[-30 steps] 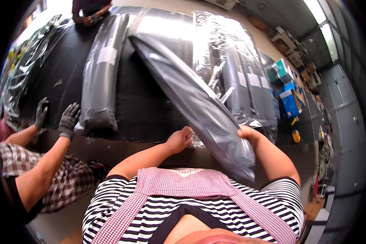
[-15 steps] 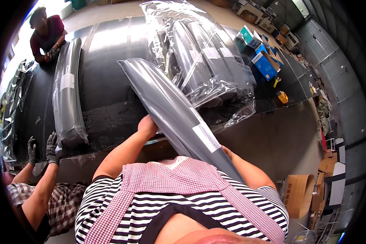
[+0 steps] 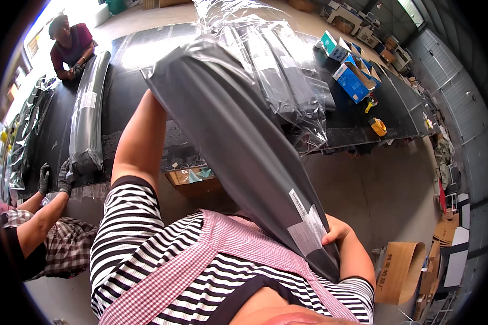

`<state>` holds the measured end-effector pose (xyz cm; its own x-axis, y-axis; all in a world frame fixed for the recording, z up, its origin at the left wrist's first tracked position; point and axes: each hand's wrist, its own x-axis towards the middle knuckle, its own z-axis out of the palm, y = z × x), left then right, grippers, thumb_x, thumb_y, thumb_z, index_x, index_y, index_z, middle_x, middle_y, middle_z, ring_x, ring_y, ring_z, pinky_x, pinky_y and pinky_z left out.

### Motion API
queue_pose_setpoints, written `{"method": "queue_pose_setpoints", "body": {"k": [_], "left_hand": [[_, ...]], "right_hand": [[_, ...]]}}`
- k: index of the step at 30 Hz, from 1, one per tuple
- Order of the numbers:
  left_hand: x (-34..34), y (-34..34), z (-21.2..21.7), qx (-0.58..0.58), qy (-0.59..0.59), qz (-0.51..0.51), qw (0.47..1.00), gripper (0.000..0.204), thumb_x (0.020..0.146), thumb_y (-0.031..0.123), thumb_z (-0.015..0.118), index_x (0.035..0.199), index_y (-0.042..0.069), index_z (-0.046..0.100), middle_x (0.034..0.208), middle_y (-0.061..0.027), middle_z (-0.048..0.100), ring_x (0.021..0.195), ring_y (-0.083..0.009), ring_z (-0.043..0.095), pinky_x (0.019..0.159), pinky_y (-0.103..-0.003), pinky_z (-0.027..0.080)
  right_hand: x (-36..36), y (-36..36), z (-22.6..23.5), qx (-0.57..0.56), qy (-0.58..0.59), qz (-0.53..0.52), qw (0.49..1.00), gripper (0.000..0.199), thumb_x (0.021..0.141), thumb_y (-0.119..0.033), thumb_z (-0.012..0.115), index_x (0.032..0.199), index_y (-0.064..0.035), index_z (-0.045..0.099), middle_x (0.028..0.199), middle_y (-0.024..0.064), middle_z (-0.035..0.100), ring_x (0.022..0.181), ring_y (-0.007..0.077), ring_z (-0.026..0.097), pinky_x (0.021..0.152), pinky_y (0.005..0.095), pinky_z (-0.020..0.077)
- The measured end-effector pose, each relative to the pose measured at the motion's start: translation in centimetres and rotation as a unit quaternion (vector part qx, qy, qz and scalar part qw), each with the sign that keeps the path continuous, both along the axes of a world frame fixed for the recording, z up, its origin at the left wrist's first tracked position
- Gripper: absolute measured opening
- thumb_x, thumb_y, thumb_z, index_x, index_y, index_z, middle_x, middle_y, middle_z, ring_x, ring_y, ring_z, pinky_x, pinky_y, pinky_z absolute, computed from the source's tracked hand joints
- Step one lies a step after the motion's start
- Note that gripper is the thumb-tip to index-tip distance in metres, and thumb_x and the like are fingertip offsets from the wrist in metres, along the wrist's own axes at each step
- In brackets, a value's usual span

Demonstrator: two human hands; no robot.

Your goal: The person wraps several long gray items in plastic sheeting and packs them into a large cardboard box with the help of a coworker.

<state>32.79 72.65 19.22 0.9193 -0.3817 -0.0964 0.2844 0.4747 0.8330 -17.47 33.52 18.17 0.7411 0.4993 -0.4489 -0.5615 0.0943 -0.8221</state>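
A long, grey plastic-wrapped package point(image 3: 228, 130) slants across in front of me, its far end raised over the table and its near end by my right side. My right hand point(image 3: 336, 230) is closed round the near end, thumb on top beside a white printed label point(image 3: 307, 232). My left forearm point(image 3: 141, 135) reaches up to the far end, where the package hides the hand and its fingers. Behind it, several similar grey packages point(image 3: 279, 65) lie under a large clear plastic bag point(image 3: 314, 122) on the black table point(image 3: 127, 103).
Another wrapped package point(image 3: 87, 119) lies at the left, near a co-worker's gloved hands point(image 3: 64, 176). A second person point(image 3: 70, 46) leans at the far left edge. Blue boxes point(image 3: 355, 81) and a yellow tape dispenser point(image 3: 378, 127) sit at the right. Cardboard point(image 3: 398, 273) stands at the lower right.
The package has come up closer to me and turned, its label now nearer my right hand. My left arm has stretched farther forward, and its hand has gone behind the far end.
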Motion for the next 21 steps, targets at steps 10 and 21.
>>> {"method": "queue_pose_setpoints", "body": {"k": [10,21], "left_hand": [[-5.1,1.9,1.1,0.016,-0.258,0.153,0.954,0.035,0.092,0.036,0.063,0.110,0.006,0.066,0.072,0.0067,0.046,0.063,-0.0055,0.039,0.057,-0.021,0.032],[-22.1,-0.9,-8.7,0.169,-0.331,0.124,0.920,0.031,0.097,0.025,0.054,0.115,0.002,0.064,0.089,-0.0016,0.051,0.083,-0.0101,0.045,0.077,-0.023,0.036]], "right_hand": [[-4.1,-2.3,-5.7,0.065,0.104,-0.044,0.991,0.086,0.059,-0.026,0.081,0.134,-0.0007,0.048,0.129,0.0103,0.057,0.120,0.0214,0.053,0.106,0.0330,0.0351],[13.6,-1.1,-9.0,0.027,-0.006,-0.155,0.988,0.084,0.061,-0.032,0.081,0.131,0.0028,0.049,0.121,0.0124,0.060,0.111,0.0230,0.057,0.097,0.0336,0.0436]]}}
